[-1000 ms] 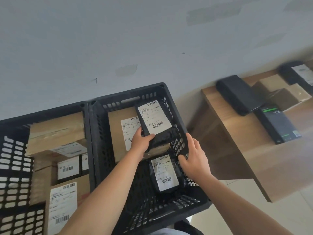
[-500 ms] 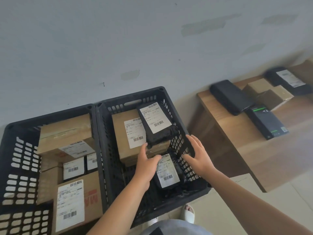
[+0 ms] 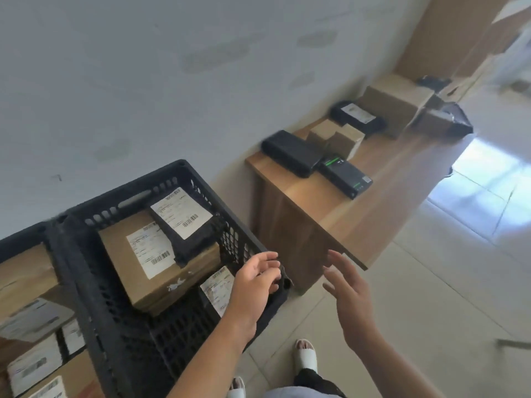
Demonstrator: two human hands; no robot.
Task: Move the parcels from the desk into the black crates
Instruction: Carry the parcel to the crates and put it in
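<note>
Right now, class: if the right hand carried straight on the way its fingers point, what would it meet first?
Probably the near edge of the wooden desk; the right hand is open and empty, fingers aimed up toward it. Depth is uncertain.

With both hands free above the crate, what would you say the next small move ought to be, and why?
Probably reach the right hand toward the desk for the nearest black parcel. Both it and the left hand are open and hold nothing, parcels already lie in the crate, and several more sit on the desk.
</note>
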